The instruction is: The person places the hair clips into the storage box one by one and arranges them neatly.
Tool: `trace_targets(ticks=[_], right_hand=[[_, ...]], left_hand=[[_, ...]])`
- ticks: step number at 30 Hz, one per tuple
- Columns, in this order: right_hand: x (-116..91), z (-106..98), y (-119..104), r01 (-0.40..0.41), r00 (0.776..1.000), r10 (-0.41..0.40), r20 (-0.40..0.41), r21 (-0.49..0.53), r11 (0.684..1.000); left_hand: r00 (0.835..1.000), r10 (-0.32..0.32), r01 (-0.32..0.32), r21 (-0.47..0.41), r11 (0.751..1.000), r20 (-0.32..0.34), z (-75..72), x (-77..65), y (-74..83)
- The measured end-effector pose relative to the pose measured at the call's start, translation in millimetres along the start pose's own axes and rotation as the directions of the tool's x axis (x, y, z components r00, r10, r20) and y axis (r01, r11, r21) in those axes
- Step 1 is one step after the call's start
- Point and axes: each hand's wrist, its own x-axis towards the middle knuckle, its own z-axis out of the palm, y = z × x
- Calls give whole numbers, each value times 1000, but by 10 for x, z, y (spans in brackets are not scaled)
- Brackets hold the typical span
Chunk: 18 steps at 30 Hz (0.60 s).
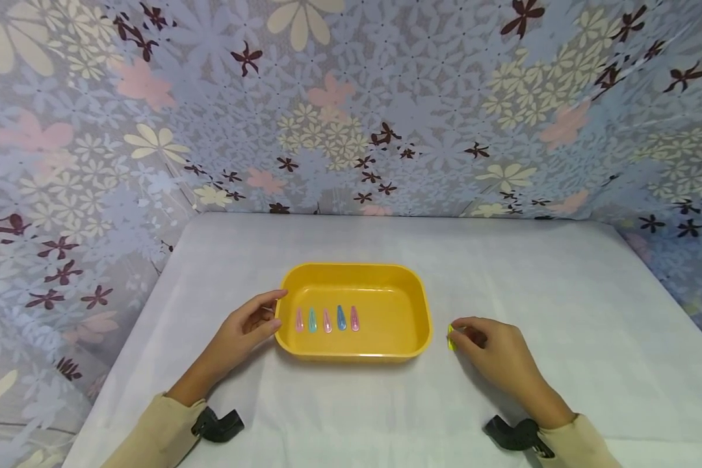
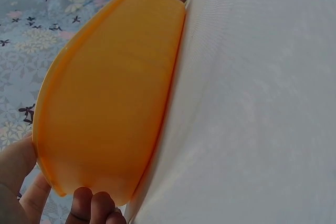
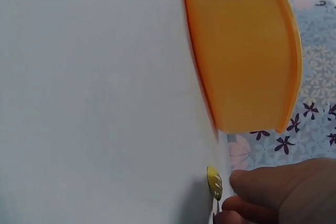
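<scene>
A yellow tray (image 1: 386,355) sits on the white cloth. Inside it, several snap hair clips (image 1: 327,320) in pink, teal and blue stand in a row towards the left side. My left hand (image 1: 247,328) holds the tray's left end, with thumb and index finger at the rim and the other fingers curled against the outer wall. To the right of the tray, my right hand (image 1: 494,351) pinches a yellow hair clip (image 3: 214,182) between thumb and fingers, close over the cloth. Part of that clip is hidden by the fingertips.
White cloth (image 1: 351,413) covers the table and spreads around the tray on all sides. A flowered fabric backdrop (image 1: 351,130) rises behind the table and along its sides. Both wrists carry a black camera mount (image 1: 218,426) over a beige sleeve.
</scene>
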Motion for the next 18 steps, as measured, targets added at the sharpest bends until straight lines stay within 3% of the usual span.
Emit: trace_targets(ticks=[10, 18], right_hand=[[16, 22, -12, 21, 1000, -22, -6, -66, 998], [17, 20, -79, 25, 999, -21, 34, -95, 995]], left_hand=[[1000, 4, -4, 17, 1000, -6, -6, 4, 6], [1000, -4, 4, 20, 1000, -8, 3, 0, 10]])
